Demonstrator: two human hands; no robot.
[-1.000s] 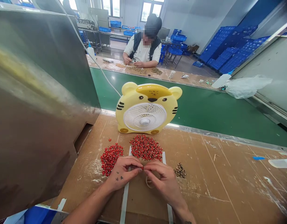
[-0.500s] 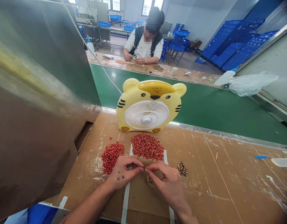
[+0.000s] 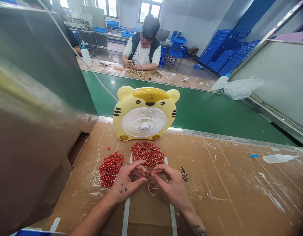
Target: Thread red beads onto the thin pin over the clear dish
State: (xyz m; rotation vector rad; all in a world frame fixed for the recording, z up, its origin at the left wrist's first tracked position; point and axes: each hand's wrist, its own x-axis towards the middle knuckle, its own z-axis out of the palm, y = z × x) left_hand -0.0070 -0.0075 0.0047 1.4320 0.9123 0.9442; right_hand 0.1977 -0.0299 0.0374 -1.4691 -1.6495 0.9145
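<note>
A small red piece (image 3: 149, 172) is seen between the fingertips of the left hand (image 3: 127, 180) and right hand (image 3: 170, 183), both half closed; which hand grips it cannot be told. A tape ring (image 3: 153, 188) is lying just below, on cardboard (image 3: 227, 183). Two red piles (image 3: 147, 153) are heaped by the hands, gold-coloured bits (image 3: 184, 173) beside the right hand, a yellow tiger fan (image 3: 144, 119) beyond.
</note>
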